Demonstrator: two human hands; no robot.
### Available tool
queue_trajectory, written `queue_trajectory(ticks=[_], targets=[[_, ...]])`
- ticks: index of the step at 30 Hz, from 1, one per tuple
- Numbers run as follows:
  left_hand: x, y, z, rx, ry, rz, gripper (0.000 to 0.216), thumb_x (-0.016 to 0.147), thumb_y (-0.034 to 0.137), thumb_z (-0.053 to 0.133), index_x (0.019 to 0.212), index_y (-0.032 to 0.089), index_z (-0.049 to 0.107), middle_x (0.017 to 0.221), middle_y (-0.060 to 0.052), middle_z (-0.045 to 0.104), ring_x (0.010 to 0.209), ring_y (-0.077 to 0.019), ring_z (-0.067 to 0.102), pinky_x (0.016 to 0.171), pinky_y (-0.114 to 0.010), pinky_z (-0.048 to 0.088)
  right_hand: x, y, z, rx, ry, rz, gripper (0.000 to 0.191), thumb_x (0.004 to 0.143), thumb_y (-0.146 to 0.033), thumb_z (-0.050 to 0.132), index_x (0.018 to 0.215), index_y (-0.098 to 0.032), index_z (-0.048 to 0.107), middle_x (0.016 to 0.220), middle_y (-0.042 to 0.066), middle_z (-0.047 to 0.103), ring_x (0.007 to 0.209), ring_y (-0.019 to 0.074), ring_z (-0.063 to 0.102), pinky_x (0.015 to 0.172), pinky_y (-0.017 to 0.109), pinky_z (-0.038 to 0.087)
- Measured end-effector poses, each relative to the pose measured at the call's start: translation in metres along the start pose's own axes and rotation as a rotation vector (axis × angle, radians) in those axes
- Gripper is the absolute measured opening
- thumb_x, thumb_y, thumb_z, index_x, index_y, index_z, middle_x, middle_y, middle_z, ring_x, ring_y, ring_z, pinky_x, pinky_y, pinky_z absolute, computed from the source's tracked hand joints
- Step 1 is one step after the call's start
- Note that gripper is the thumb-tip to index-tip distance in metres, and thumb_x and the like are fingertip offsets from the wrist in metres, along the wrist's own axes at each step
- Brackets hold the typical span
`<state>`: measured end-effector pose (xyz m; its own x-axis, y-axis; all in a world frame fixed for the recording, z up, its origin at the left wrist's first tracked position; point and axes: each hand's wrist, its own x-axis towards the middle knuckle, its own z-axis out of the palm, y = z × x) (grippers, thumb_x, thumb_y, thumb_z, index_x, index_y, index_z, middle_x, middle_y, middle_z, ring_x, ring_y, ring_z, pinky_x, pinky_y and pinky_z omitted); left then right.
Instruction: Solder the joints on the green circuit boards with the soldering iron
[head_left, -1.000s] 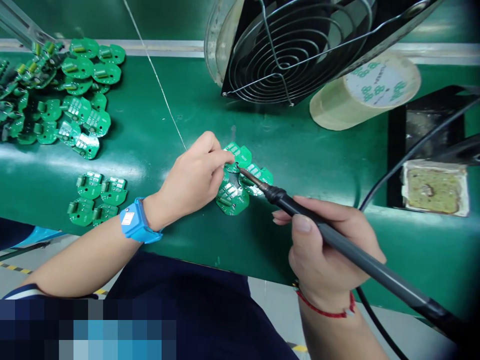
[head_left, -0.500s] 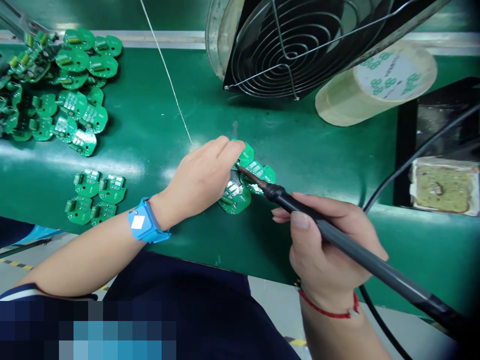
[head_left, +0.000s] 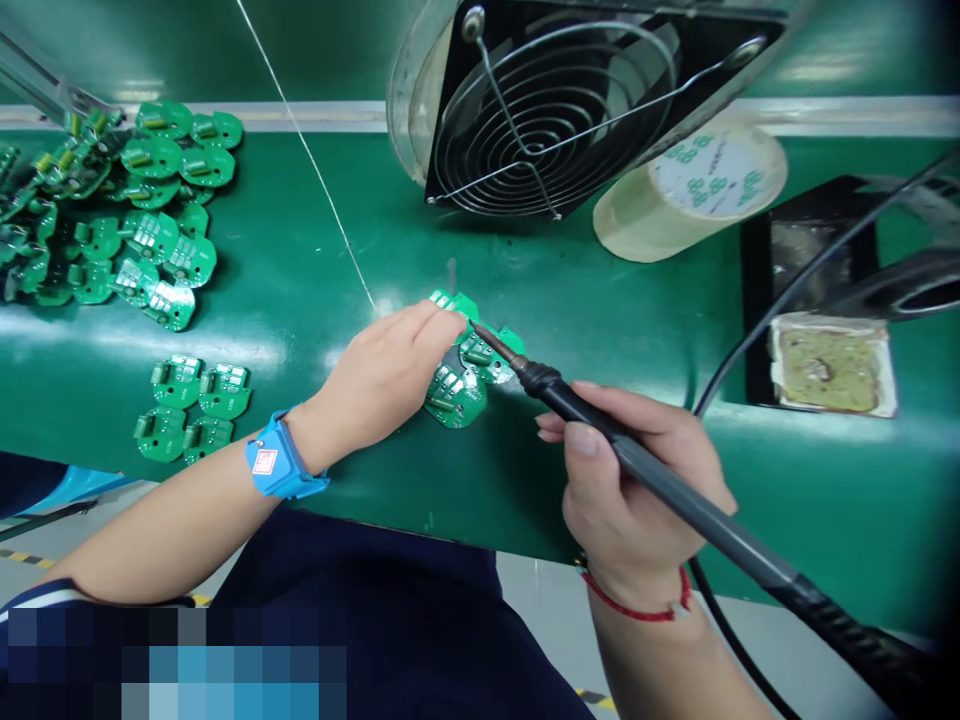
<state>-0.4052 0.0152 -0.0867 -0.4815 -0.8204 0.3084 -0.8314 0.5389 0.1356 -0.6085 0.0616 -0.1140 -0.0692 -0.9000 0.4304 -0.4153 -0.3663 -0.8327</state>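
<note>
My left hand (head_left: pixel 394 365), with a blue wrist strap (head_left: pixel 281 458), is closed in a pinch over a small group of green circuit boards (head_left: pixel 457 398). A thin silvery wire (head_left: pixel 319 180), apparently solder wire, runs down from the top edge to this hand; its end is hidden by the fingers. In my right hand (head_left: pixel 645 480) is a soldering iron (head_left: pixel 645 460), gripped like a pen, its cable trailing below. The iron's tip points up and left, beside my left fingertips over the boards. Whether it touches a board I cannot tell.
A heap of circuit boards (head_left: pixel 97 215) lies at the left, with several more boards (head_left: pixel 176 380) nearer me. A caged fan (head_left: pixel 532 120) stands at the back, beside a pale roll (head_left: pixel 690 190). On the right are a yellowish sponge tray (head_left: pixel 832 365) and a black cable (head_left: pixel 787 300).
The camera view has shifted, so the fan and roll appear lower and further left. My left fingertips have drawn slightly nearer me, showing more of the far board. The iron tip has moved slightly farther away.
</note>
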Motion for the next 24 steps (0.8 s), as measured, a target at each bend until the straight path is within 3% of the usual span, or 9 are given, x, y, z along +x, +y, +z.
queue_trajectory(ticks=[3,9,18,24], targets=[[0.0,-0.001,-0.006,0.087,-0.022,0.02,0.018,0.089,0.009,0.038,0.098,0.014,0.053,0.09,-0.008,0.057,0.083,-0.0205,0.053,0.071,-0.032,0.044,0.0,0.001,0.003,0.011,0.043,-0.045,0.023,0.082,-0.027,0.064,0.104,-0.021,0.063,0.082,0.001,0.067,0.065,0.0166,0.065,0.056,0.03,0.053],[0.0,-0.005,-0.014,0.371,-0.071,0.071,0.019,0.086,0.01,0.04,0.079,0.017,0.056,0.074,-0.007,0.054,0.071,-0.0225,0.047,0.062,-0.036,0.036,0.0,0.002,0.003,0.004,-0.054,-0.029,0.021,0.083,-0.027,0.064,0.103,-0.022,0.064,0.085,0.001,0.067,0.064,0.0158,0.065,0.057,0.03,0.055],[-0.002,-0.007,-0.012,0.318,-0.03,0.049,0.021,0.087,0.012,0.038,0.08,0.017,0.058,0.075,-0.007,0.055,0.073,-0.0235,0.047,0.064,-0.038,0.034,0.001,0.002,0.004,-0.023,-0.101,-0.023,0.022,0.083,-0.03,0.063,0.104,-0.021,0.064,0.084,0.002,0.068,0.065,0.0168,0.066,0.059,0.031,0.056],[-0.003,-0.009,-0.022,0.269,0.045,-0.008,0.021,0.089,0.015,0.04,0.08,0.018,0.058,0.073,-0.006,0.054,0.074,-0.0229,0.048,0.066,-0.038,0.035,-0.001,-0.001,0.006,0.034,0.012,-0.039,0.023,0.083,-0.028,0.063,0.104,-0.019,0.063,0.079,0.002,0.068,0.066,0.018,0.066,0.058,0.032,0.055]])
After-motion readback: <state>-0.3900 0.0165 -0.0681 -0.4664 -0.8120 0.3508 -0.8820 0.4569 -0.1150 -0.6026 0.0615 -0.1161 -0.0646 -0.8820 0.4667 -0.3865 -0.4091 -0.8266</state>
